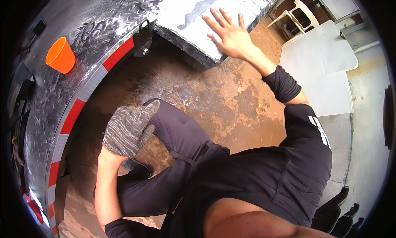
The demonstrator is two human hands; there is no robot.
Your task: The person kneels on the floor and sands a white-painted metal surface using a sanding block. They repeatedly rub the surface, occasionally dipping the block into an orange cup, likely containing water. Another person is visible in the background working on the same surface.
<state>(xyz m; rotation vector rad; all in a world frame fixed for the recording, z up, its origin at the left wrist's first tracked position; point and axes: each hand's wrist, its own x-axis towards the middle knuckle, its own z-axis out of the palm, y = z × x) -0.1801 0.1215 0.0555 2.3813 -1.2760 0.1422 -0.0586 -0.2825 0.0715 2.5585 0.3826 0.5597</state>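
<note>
My right hand (232, 36) is bare and lies with spread fingers on the whitened top of a dark metal panel (181, 44), near its right corner. White powder or paint covers much of that surface, with a grey smear (198, 13) beyond my fingertips. My left hand (128, 130) wears a grey striped knit glove and hovers by my bent knee (175, 120). Its thumb stands apart from the forefinger, and nothing shows between them; the other fingers are partly hidden. An orange cup (61, 56) stands on the dark tread-plate deck (99, 29) to the left.
Red and silver reflective tape (73, 116) runs along the deck's curved edge. A metal latch (142, 44) sits where deck and panel meet. Below is a stained brown floor (243, 110). White sheets (313, 68) and a white plastic chair (299, 15) are at the right.
</note>
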